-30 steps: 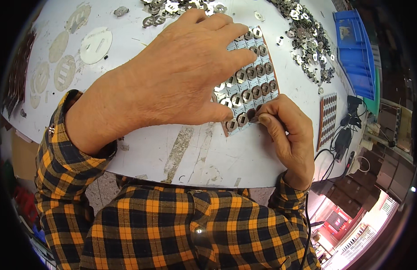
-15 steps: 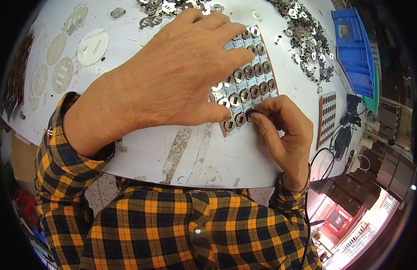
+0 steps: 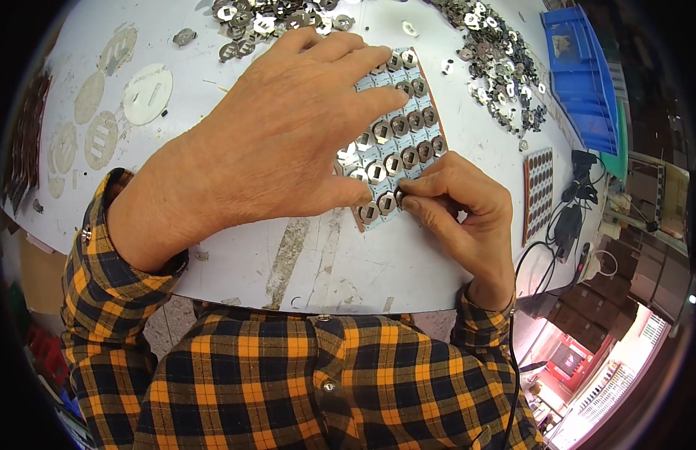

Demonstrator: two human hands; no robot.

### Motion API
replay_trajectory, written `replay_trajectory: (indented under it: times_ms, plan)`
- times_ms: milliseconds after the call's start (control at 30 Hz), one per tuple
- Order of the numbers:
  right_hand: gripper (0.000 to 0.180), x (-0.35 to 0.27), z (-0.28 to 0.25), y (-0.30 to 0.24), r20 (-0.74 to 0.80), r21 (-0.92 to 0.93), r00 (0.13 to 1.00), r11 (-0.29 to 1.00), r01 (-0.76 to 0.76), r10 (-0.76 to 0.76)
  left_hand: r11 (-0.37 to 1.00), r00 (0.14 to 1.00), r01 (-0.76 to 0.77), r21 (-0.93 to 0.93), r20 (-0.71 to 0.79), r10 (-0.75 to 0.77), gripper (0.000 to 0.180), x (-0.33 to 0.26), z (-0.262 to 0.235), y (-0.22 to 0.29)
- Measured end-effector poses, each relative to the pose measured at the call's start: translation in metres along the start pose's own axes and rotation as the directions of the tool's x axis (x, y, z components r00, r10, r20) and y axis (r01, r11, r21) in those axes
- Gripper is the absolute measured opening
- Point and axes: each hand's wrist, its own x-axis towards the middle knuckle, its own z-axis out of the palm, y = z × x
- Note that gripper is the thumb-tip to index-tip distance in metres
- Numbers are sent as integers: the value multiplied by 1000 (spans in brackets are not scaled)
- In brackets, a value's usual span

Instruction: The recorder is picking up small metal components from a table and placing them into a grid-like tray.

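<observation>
On the white surface (image 3: 243, 259), the left hand (image 3: 284, 135) had its fingers spread over the board (image 3: 404, 138); the right hand (image 3: 468, 206) pinched a round piece (image 3: 399, 194). A blue bin (image 3: 584, 90) sat far right, boxes (image 3: 584, 309) near right.

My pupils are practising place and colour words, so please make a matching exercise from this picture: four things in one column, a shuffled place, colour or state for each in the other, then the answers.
Column one
1. Left hand
2. Right hand
3. Plastic bin
4. Round slotted disc

Column two
A. White, toward the picture's upper left
B. At the near edge of the nearer board
C. Blue, toward the picture's upper right
D. Spread over that board's left side

Right pairs: 1-D, 2-B, 3-C, 4-A
</observation>
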Motion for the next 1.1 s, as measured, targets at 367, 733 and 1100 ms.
replay_trajectory:
  times_ms: [367, 733, 1100]
  plan:
    - [20, 27, -38, 13, -318, -359, 938, 933, 16, -139, 997, 997, -68, -34, 30, 69, 81, 4, -6, 0]
    - [10, 63, -45, 26, -223, -546, 913, 820, 173, -341, 997, 997, -52, -51, 62, 55, 80, 5, -9, 1]
    - [19, -11, -27, 4, 71, 394, 985, 903, -173, 158, 995, 996, -92, -43, 13, 93, 84, 5, 0, 0]
